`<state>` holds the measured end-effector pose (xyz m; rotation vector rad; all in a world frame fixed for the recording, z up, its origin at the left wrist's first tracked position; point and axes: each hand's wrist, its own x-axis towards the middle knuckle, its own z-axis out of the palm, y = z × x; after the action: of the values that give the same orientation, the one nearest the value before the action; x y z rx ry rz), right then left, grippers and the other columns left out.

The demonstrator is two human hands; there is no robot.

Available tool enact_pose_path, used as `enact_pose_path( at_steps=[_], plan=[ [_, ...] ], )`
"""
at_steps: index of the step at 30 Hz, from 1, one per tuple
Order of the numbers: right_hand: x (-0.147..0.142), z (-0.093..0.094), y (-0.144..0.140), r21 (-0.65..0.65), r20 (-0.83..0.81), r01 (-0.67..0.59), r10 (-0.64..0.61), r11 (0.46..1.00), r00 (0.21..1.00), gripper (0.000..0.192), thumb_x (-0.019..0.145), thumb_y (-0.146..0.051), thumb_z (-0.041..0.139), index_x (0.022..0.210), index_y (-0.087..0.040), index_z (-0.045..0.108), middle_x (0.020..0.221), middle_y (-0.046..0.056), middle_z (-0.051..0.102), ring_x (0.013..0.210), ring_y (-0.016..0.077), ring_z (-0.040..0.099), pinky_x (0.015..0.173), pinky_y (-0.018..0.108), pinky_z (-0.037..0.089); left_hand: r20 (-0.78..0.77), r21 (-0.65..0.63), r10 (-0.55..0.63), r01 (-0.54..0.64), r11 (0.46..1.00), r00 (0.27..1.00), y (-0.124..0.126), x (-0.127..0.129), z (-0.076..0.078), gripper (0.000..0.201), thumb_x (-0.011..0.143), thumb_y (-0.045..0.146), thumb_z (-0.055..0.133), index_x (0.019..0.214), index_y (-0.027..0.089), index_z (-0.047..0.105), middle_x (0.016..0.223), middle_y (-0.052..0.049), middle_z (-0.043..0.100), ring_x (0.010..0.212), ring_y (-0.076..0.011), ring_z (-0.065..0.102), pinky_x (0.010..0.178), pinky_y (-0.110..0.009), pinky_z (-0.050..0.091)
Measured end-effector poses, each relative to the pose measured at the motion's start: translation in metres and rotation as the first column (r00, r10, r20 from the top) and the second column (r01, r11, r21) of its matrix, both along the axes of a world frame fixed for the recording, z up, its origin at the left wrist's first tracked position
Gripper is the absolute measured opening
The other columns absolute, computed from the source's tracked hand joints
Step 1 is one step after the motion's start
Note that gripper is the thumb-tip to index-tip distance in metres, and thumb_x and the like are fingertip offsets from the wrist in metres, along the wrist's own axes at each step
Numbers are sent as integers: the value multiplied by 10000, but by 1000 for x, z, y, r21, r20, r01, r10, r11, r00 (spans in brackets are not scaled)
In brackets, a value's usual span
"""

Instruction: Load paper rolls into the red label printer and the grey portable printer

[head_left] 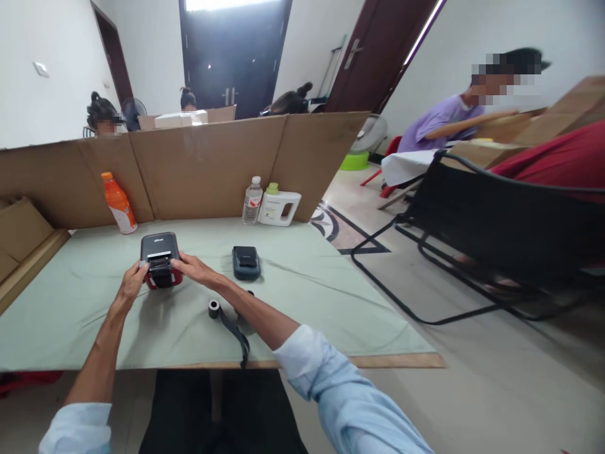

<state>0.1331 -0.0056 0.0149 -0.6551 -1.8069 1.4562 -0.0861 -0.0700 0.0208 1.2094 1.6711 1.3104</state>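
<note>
One red-black device: left half of tabletop, toward far edge; resting or lifted, can't tell.
Left hand: pinching device's left side.
Right hand: pinching its right side.
Device progress: grasped — that's done; handling looks under way, letting go not yet done.
Roll: loose, black strip trailing to near edge; looks not dealt with.
Blue-grey device: untouched, right of the held one.
Far edge: orange bottle, clear bottle, white jug, cardboard wall behind.
Right forearm: in the way — blocks view beside the strip.

Held device left of other device; jug behind; roll nearer.
</note>
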Motion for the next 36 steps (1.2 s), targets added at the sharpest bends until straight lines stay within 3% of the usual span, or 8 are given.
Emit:
enact_pose_path(
  at_steps=[3,7,13,22,26,31,36],
  plan=[
    [35,-1,5,-19,-5,-6,6,1000,1000,604,951,-619,586,1407,-225,624,1356,54,694,1292,287,599,1094,439,493,-14,4,-89,89,996,996,18,28,-3,705,702,673,722,1187,162,721,1034,-73,772,997,-280,698,867,-384,576],
    [72,-9,10,-90,62,98,-92,991,994,582,935,-633,600,1366,-246,658,1337,62,704,1277,306,617,1070,490,517,-70,-6,-196,196,981,978,39,59,-14,684,728,677,692,1196,178,724,1081,-95,780,1082,-317,689,908,-408,567],
    [99,-24,14,-114,90,137,-127,984,988,560,954,-599,578,1377,-242,657,1268,69,734,1248,320,637,1037,512,540,-73,-32,-272,270,962,960,48,84,-26,644,788,627,646,1244,176,701,1152,-107,772,1092,-324,701,940,-454,565],
    [108,-34,18,-41,80,149,-145,988,986,522,952,-494,590,1388,-216,659,1344,69,709,1257,320,629,1038,487,544,-19,-115,-310,306,945,950,48,82,-29,737,746,660,693,1297,172,665,1209,-125,759,1089,-326,714,874,-428,587],
    [111,-37,19,26,72,126,-128,992,989,564,944,-461,596,1433,-181,616,1326,81,716,1224,316,651,1066,498,524,-92,-120,-339,328,937,936,51,74,-27,696,753,627,688,1267,159,686,1185,-120,760,1072,-311,714,796,-377,595],
    [111,-43,22,135,-7,151,-152,979,988,634,904,-360,656,1506,-195,546,1439,111,649,1297,304,630,1116,471,499,-217,26,-353,367,930,910,56,60,-21,636,762,491,727,1298,152,693,1211,-133,753,993,-273,729,776,-360,602],
    [114,-56,20,381,150,243,-319,892,936,706,862,-320,739,1526,-209,526,1568,161,527,1446,335,509,1208,556,390,-401,111,-358,433,895,843,48,50,-24,556,809,439,736,1300,181,710,1310,-147,719,1022,-274,742,796,-370,618]
  ],
)
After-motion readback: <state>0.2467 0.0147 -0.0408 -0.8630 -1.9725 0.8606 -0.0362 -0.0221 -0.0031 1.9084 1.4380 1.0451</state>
